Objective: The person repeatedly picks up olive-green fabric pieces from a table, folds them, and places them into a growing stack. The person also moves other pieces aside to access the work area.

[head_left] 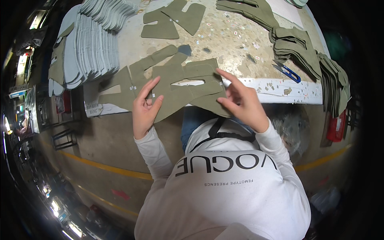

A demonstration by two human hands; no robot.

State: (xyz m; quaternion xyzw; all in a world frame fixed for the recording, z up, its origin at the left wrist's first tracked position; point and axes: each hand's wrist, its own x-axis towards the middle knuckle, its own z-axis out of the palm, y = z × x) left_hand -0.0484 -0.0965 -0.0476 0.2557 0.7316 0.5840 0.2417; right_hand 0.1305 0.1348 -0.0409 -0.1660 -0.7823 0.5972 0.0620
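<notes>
An olive-green cut fabric piece (170, 96) with a long slot lies in front of me, its lower part hanging past the table's front edge. At its left side my left hand (145, 108) rests with thumb and fingers apart. My right hand (245, 102) is at the right side, index finger and thumb spread near the fabric's edge. Neither hand visibly pinches the cloth. More olive pieces (116, 89) lie beside and partly under it on the left, some bearing small white stickers. A dark blue-grey scrap (184, 50) touches the pieces behind.
Tall stacks of pale grey-blue cut pieces (96, 52) stand at the left. Olive pieces (176, 20) lie at the back, with olive piles (294, 48) at the right, some draped over the edge (334, 84). Blue-handled thread snips (289, 73) lie near the right front, among small scraps and stickers.
</notes>
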